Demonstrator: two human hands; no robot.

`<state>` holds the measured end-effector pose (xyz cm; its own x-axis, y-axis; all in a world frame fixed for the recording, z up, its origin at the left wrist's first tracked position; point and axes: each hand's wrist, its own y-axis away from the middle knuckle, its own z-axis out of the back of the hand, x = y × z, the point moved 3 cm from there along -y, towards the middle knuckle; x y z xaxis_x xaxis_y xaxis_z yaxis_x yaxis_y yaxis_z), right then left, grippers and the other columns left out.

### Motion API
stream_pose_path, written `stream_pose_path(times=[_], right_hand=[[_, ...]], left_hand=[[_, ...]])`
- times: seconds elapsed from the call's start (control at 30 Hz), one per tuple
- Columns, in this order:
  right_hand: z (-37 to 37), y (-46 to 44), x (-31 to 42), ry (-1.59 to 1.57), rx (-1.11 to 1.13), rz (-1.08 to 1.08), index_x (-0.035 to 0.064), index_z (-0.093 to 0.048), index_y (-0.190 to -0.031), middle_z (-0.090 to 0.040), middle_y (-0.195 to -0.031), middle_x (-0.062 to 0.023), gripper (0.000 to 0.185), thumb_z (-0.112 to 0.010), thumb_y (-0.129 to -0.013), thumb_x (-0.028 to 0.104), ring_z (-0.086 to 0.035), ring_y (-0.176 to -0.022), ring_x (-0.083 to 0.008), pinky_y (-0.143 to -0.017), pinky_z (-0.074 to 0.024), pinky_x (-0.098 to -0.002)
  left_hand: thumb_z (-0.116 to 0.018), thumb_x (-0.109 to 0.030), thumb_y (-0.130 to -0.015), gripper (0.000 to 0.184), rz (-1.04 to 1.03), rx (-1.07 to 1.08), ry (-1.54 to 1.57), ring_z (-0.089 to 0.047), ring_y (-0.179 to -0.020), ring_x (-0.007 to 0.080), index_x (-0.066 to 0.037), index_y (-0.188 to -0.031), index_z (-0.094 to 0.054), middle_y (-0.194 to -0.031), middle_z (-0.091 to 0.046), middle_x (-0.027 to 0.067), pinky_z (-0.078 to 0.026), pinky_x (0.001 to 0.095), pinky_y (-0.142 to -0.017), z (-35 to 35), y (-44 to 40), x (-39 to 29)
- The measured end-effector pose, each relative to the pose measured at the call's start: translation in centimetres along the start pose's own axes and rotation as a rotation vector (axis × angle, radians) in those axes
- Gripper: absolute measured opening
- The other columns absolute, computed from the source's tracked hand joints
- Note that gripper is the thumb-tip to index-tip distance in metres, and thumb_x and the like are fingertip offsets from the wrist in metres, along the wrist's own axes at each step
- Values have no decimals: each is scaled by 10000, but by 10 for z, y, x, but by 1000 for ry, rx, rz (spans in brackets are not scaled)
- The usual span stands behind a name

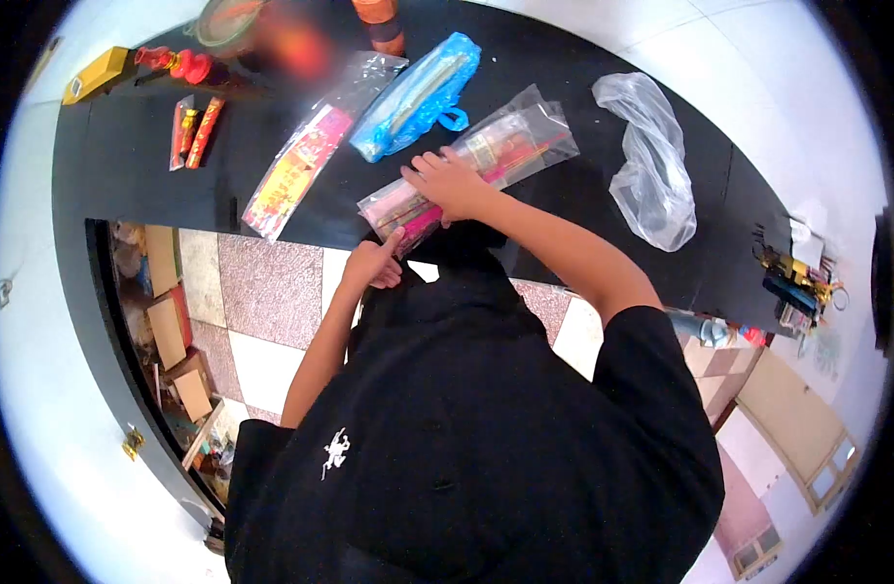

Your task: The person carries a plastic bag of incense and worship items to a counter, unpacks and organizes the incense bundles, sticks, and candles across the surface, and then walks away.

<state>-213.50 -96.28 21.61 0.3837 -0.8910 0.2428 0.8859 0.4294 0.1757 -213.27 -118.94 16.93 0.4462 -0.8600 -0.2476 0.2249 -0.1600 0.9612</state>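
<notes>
Black shirt (505, 419) fills my head view's foreground. Beyond it, along the dark table's (734, 238) near edge, slants a long, clear, crinkled packet (515, 146), pink and printed inside. I see the right hand (451, 187) spread flat across it; the left hand (374, 263), half-curled, touches its lower end, grip unclear.

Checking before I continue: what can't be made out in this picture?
All in the head view:
Clear packet: part hidden by the right hand.
Left hand: too small to tell its grip.
Blue bag: contents veiled by crinkled plastic.
Red object behind: blurred.
Orange cylinder: cut off by the top edge.
</notes>
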Motion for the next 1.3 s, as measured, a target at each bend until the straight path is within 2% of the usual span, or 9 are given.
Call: stream_pose_path(times=[0.1, 0.17, 0.2, 0.27, 0.53, 0.8, 0.97, 1.1, 1.3], right_hand=[[-6, -9, 3, -1, 143, 13, 33, -554, -1254, -598, -1148, -114, 879, -938, -504, 283, -537, -1163, -284, -946, -439, -423], [-16, -9, 0, -19, 144, 1, 32, -567, -1108, -569, -1138, -144, 721, -917, -504, 213, -551, -1112, -295, -894, -479, -398], [-18, -8, 0, -39, 149, -29, 33, -562, -1106, -578, -1125, -146, 709, -910, -512, 204, -569, -1091, -304, -879, -490, -402], [-20, -5, 3, -82, 154, -87, 36, -553, -1102, -597, -1099, -151, 686, -895, -527, 188, -603, -1048, -322, -851, -513, -412], [-17, 15, 6, -262, 244, -306, 15, -519, -1131, -707, -908, -198, 588, -817, -650, 175, -706, -859, -377, -738, -570, -472], [5, 30, -3, -285, 128, -592, 22, -496, -1110, -690, -961, -222, 597, -814, -646, 222, -691, -888, -412, -775, -566, -490], [17, 37, -8, -332, 143, -741, 51, -465, -1133, -681, -942, -236, 622, -799, -650, 259, -678, -888, -423, -778, -551, -494], [32, 37, -6, -397, 166, -831, 53, -462, -1146, -682, -925, -249, 631, -803, -666, 279, -675, -905, -429, -795, -544, -494], [25, 36, -19, -389, -25, -787, 44, -481, -1149, -685, -977, -209, 551, -772, -739, 270, -671, -930, -405, -797, -544, -492]], left_hand=[[-590, -740, -832, 774, -226, -228, -163, -696, -540, 192, 6, -682, -731, -586, -686, 106, -574, 307, -576, 41, 8, -15], [-697, -558, -836, 538, -508, -822, -372, -712, -694, 298, -34, -713, -708, -686, -705, 142, -561, 425, -679, 81, 16, -35], [-752, -487, -809, 457, -546, -804, -197, -692, -739, 359, -34, -828, -695, -710, -689, 163, -550, 446, -691, 104, 19, -43], [-785, -406, -794, 578, -588, -1112, -536, -602, -1076, 421, -55, -1206, -584, -1223, -604, 231, -509, 466, -881, 139, 18, -51], [-594, -336, -941, 701, -607, -1078, -884, -215, -1472, 484, -287, -1564, -279, -1616, -215, 211, -325, 765, -1018, 165, -31, -11], [-459, 101, -866, 834, -711, -988, -966, -269, -1502, 290, -352, -1552, -321, -1625, -297, 22, -239, 635, -1157, 241, -21, 27], [-606, -21, -782, 848, -583, -952, -1107, -312, -1474, 326, -305, -1540, -354, -1596, -342, 67, -285, 594, -1145, 254, 19, 19], [-710, -151, -743, 819, -1032, -784, -663, -398, -1376, 397, -194, -1496, -390, -1511, -397, 194, -350, 518, -1120, 234, 3, -24], [-699, -154, -777, 795, -1005, -957, -791, -518, -1225, 429, -124, -1494, -357, -1372, -509, 227, -456, 488, -1016, 162, -3, -134]])
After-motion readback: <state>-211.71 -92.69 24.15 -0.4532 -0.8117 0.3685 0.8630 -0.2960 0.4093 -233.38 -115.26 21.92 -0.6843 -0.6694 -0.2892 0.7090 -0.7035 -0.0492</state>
